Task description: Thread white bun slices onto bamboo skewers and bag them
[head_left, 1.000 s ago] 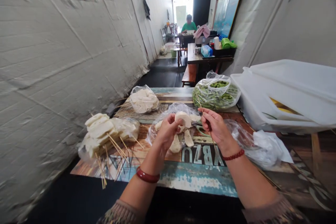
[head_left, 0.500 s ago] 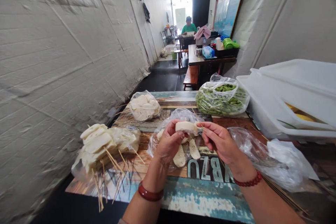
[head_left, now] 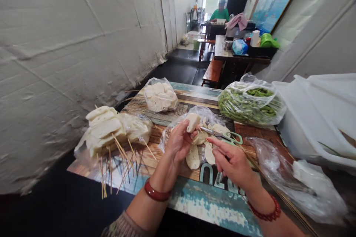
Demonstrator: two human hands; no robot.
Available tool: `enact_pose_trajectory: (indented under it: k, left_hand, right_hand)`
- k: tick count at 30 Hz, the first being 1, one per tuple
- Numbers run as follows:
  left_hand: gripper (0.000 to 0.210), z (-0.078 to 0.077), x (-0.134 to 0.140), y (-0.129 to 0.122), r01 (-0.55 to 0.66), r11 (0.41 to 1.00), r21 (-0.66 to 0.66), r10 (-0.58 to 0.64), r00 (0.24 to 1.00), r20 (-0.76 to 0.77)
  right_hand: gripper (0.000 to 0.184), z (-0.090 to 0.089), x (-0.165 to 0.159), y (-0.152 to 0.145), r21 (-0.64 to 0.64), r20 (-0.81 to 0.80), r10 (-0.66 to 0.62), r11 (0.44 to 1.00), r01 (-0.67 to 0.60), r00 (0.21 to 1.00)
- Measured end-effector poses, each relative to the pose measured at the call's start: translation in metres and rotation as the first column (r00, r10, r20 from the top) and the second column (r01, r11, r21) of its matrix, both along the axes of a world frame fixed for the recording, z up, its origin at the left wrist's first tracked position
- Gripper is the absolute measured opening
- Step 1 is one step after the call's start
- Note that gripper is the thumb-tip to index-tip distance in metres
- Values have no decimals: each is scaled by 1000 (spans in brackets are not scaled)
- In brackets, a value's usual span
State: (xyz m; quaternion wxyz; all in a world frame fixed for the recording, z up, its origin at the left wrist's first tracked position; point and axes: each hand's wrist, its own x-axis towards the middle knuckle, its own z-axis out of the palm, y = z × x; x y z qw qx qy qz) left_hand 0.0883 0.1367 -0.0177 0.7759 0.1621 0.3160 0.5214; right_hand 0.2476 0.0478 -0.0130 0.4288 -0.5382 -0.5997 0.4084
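In the head view my left hand grips a thick white slice of food, which looks like a bun or bean-curd slice. Its kind is not certain. My right hand is closed, thumb and forefinger pinching a thin wooden skewer that runs up to the slice. How deep the tip sits is hidden. Beneath my hands, more pale slices lie on an opened plastic bag. Scissors with green handles rest among them. At left, skewered white slices are stacked, their sticks pointing towards me.
A bag of white pieces and a bag of green pods stand at the table's far side. White plastic tubs are at right, beside crumpled plastic and loose skewers. A person in green sits far back.
The slice has turned end-on in my left hand. My right hand has drawn back from it, and the skewer now slants down to my fingers. The whole view has shifted, exposing the scissors.
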Motion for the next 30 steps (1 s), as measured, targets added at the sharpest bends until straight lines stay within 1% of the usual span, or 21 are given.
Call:
enact_pose_trajectory:
  k: [2, 5, 11, 16, 20, 22, 24, 25, 27, 29, 30]
  left_hand:
    - [18, -1, -1, 1, -6, 1000, -13, 6, 1000, 7]
    - [21, -1, -2, 2, -5, 1000, 12, 5, 1000, -9]
    - [25, 1, 0, -1, -1, 994, 107, 6, 999, -49]
    - [28, 3, -1, -2, 0, 992, 127, 9, 997, -71]
    - [33, 2, 0, -2, 2, 990, 139, 8, 998, -70]
    - [38, 1, 1, -2, 11, 986, 168, 0, 998, -68]
    - [39, 1, 2, -3, 14, 979, 203, 0, 998, -69]
    - [38, 2, 3, -3, 13, 976, 217, 2, 998, -67]
    - [33, 3, 3, -3, 27, 974, 227, -15, 999, -52]
    - [29, 5, 4, -2, 98, 976, 196, -97, 995, -13]
    - [28, 6, 4, -2, 140, 974, 177, -144, 990, 8]
  right_hand:
    - [40, 0, -3, 0, 40, 73, 8, 999, -11, 997]
    - [41, -1, -3, 0, 61, 127, -1, 998, -6, 992]
    - [43, -2, -2, 2, 83, 165, -1, 996, -13, 986]
    - [41, -4, -1, 0, 89, 157, -3, 996, -11, 988]
    - [42, -8, 2, 0, 96, 59, -68, 993, 62, 996]
    - [43, -10, 7, 4, 112, 67, -141, 985, 133, 988]
    - [43, -14, 15, 11, 159, 179, -238, 964, 211, 954]
    - [42, -16, 20, 16, 197, 255, -294, 948, 248, 921]
    - [42, -22, 34, 26, 276, 397, -396, 912, 304, 828]
    - [43, -29, 51, 33, 326, 502, -463, 884, 335, 731]
    - [43, -33, 60, 36, 332, 549, -473, 880, 339, 689]
